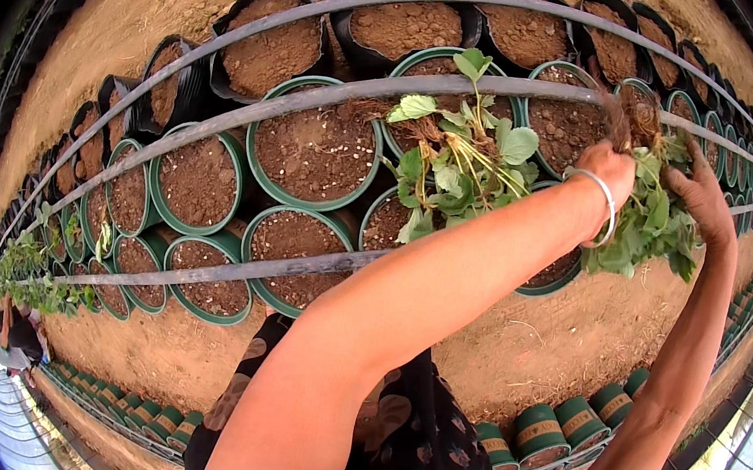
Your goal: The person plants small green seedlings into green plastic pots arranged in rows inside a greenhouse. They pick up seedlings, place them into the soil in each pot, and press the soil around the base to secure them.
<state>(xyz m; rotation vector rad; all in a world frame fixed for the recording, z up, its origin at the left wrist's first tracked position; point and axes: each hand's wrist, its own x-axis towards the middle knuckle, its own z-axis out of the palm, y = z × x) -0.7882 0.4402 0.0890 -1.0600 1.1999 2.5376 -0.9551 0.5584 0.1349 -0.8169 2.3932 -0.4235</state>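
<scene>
My left hand, with a white bangle at the wrist, grips a bunch of leafy bare-root plants that look like strawberry. Their brown roots point up, partly blurred, and the leaves hang down. Against the right side of this bunch is my right hand, thumb and fingers apart around some leaves; whether it grips them is unclear. Left of my hands, a loose pile of similar plants lies over soil-filled green plastic pots, roots to the left. My left forearm hides part of the pots beneath.
Grey pipes run lengthwise across the pot rows. Black grow bags of soil line the far side. Green pots with printed bands stand behind me on dirt ground. Leafy plants and a person are at far left.
</scene>
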